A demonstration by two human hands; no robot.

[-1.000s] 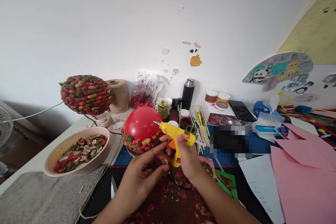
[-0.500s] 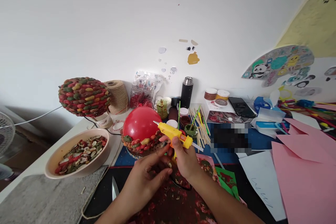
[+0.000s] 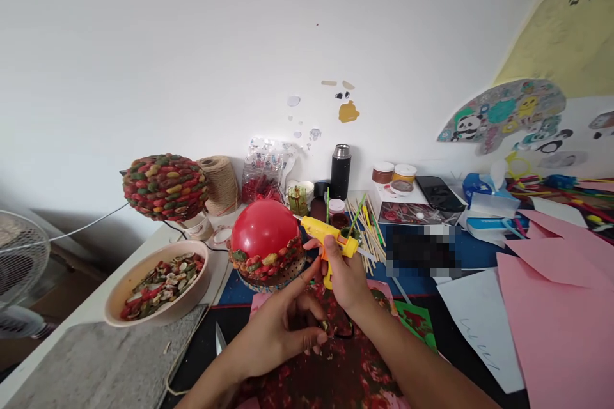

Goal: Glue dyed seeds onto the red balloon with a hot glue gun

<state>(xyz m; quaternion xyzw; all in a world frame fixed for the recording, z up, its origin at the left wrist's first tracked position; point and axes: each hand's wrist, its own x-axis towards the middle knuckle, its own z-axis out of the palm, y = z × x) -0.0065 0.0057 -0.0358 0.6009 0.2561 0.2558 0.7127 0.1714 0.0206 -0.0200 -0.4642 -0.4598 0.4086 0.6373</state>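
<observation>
In my right hand I grip a yellow hot glue gun, its nozzle pointing up and left and a glue stick jutting from its back. My left hand is just below and left of it, with thumb and fingers pinched around a small greenish shell piece, mostly hidden. Beyond my hands sits a red balloon, ringed round its lower part by painted shells in red, green and yellow. It rests on a round, patterned holder.
A pink basin of painted shell halves stands at left, before a shell-covered ball and a twine spool. A knife lies by my left forearm. Paint jars, wooden sticks and a black flask stand behind; pink paper lies right.
The view has shifted slightly, so the desk things sit further right. My left hand has dropped a little away from the glue gun, whose nozzle now appears at the balloon's right edge.
</observation>
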